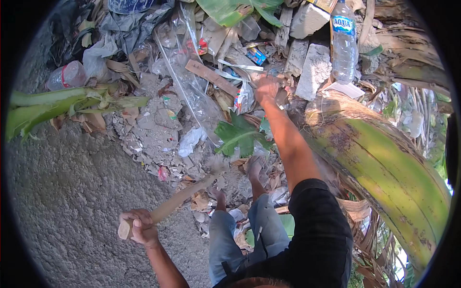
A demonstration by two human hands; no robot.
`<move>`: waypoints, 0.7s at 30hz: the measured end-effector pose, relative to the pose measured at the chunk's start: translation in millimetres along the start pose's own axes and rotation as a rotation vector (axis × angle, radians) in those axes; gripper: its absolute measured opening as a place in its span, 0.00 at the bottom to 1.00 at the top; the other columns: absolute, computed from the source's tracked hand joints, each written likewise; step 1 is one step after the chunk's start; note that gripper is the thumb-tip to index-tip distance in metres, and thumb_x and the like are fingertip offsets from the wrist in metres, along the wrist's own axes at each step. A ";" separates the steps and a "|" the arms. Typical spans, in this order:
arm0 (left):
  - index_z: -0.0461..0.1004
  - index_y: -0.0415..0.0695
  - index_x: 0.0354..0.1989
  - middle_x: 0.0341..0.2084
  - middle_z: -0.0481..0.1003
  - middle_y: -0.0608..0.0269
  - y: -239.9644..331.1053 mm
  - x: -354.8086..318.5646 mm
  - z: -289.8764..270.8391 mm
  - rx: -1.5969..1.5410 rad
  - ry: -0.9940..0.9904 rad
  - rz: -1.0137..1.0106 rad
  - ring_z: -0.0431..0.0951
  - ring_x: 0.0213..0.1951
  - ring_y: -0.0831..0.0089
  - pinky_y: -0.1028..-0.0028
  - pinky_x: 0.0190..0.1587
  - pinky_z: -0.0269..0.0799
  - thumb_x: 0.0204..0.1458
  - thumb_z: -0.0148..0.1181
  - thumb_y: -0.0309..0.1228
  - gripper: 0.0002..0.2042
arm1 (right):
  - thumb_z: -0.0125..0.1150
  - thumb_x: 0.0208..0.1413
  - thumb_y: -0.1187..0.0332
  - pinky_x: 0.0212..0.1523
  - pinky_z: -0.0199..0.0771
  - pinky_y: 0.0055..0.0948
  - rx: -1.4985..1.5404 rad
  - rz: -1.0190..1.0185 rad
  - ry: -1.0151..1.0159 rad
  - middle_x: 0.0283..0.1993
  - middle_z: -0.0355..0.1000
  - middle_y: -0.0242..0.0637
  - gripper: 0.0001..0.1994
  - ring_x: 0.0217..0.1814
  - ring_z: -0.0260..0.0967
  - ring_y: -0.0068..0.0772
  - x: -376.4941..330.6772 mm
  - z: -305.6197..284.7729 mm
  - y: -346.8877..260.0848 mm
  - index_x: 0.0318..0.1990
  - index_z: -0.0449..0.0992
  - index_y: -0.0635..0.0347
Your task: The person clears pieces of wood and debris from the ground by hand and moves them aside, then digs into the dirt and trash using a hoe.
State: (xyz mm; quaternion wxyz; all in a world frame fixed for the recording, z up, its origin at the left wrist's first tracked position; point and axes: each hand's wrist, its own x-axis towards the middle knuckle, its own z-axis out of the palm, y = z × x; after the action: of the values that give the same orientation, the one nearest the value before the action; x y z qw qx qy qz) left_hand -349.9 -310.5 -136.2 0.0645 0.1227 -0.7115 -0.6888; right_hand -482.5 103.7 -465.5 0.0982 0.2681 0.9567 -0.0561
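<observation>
My left hand (139, 227) is wrapped round the near end of a pale wooden stick (180, 196). The stick slants up and to the right, its far end blurred against the dusty rubble near my feet. Stretched forward into the litter, my right hand (267, 89) is low over the heap; its fingers are blurred and partly hidden. Beside it lies a crumpled white wrapper (245, 97) with coloured print. A flat brown strip of wood (211, 78) lies just left of that wrapper. A torn green leaf (240, 136) is below my right hand.
A thick green banana stem (379, 168) fills the right side. Concrete chunks (314, 72) and a clear plastic bottle (343, 53) lie at the far right. Another green stem (57, 104) juts in from the left above a rough grey surface (86, 182). Clear plastic sheeting (192, 96) covers some litter.
</observation>
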 end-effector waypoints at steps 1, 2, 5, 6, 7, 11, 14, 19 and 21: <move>0.60 0.44 0.28 0.13 0.61 0.67 -0.1 -0.3 -0.6 -0.016 -0.018 0.007 0.61 0.15 0.79 0.79 0.20 0.60 0.44 0.59 0.34 0.13 | 0.61 0.41 0.64 0.55 0.59 0.41 0.059 0.033 0.004 0.50 0.63 0.48 0.28 0.56 0.58 0.45 -10.8 -8.0 -2.5 0.51 0.61 0.62; 0.61 0.43 0.29 0.13 0.62 0.66 0.1 -1.0 -2.0 -0.028 -0.011 -0.001 0.62 0.15 0.78 0.79 0.20 0.60 0.44 0.58 0.32 0.12 | 0.61 0.41 0.64 0.55 0.59 0.41 0.080 0.013 0.027 0.50 0.63 0.48 0.28 0.56 0.58 0.45 -21.8 -17.7 -2.9 0.51 0.61 0.62; 0.61 0.43 0.29 0.14 0.63 0.66 -0.3 -2.7 -6.7 -0.014 -0.004 -0.025 0.63 0.15 0.78 0.78 0.21 0.61 0.44 0.58 0.33 0.12 | 0.58 0.41 0.65 0.52 0.64 0.40 0.121 -0.109 -0.043 0.49 0.63 0.51 0.24 0.53 0.61 0.50 -55.4 -47.1 -13.6 0.48 0.63 0.63; 0.62 0.43 0.28 0.14 0.64 0.66 0.4 -3.8 -8.5 -0.001 -0.009 -0.019 0.64 0.16 0.77 0.77 0.21 0.62 0.44 0.58 0.34 0.12 | 0.59 0.41 0.63 0.51 0.65 0.41 0.223 -0.055 -0.149 0.49 0.62 0.51 0.26 0.53 0.62 0.52 -62.0 -57.4 -21.5 0.48 0.62 0.64; 0.62 0.43 0.28 0.14 0.64 0.66 0.9 -3.3 -9.9 -0.002 -0.018 -0.003 0.64 0.16 0.77 0.77 0.21 0.62 0.44 0.58 0.34 0.12 | 0.60 0.40 0.62 0.51 0.66 0.42 0.337 -0.014 -0.237 0.50 0.62 0.52 0.27 0.53 0.62 0.53 -66.0 -68.6 -27.9 0.48 0.61 0.65; 0.63 0.43 0.24 0.13 0.63 0.66 4.9 1.1 -15.3 0.150 0.006 -0.012 0.65 0.16 0.76 0.76 0.21 0.63 0.43 0.58 0.38 0.13 | 0.61 0.40 0.61 0.51 0.67 0.44 0.364 -0.027 -0.160 0.51 0.61 0.52 0.28 0.53 0.63 0.55 -83.8 -111.6 -54.8 0.48 0.61 0.67; 0.63 0.43 0.22 0.11 0.63 0.65 5.5 9.1 -19.1 0.167 0.021 -0.019 0.64 0.14 0.76 0.76 0.19 0.62 0.42 0.58 0.38 0.14 | 0.58 0.44 0.55 0.52 0.66 0.41 0.307 -0.047 -0.246 0.52 0.61 0.54 0.29 0.54 0.62 0.54 -86.1 -135.1 -66.0 0.49 0.61 0.69; 0.62 0.42 0.24 0.12 0.62 0.66 -0.1 18.9 -27.7 0.154 0.000 -0.009 0.64 0.15 0.77 0.75 0.19 0.64 0.44 0.55 0.33 0.10 | 0.58 0.45 0.51 0.53 0.66 0.38 0.316 -0.069 -0.462 0.51 0.66 0.55 0.31 0.54 0.65 0.48 -88.9 -140.8 -57.1 0.50 0.65 0.68; 0.62 0.42 0.25 0.12 0.62 0.65 -2.4 19.1 -29.9 0.138 0.004 -0.016 0.64 0.14 0.77 0.75 0.18 0.64 0.44 0.56 0.33 0.10 | 0.57 0.45 0.50 0.52 0.67 0.38 0.329 -0.039 -0.416 0.49 0.68 0.54 0.30 0.53 0.66 0.46 -92.5 -140.1 -57.7 0.48 0.68 0.68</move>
State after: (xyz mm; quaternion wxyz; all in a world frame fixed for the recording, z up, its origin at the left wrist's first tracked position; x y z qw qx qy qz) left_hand -360.3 -344.4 -138.8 0.0516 0.1340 -0.7562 -0.6384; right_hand -457.5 30.6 -305.6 0.2466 0.2447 0.8990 -0.2666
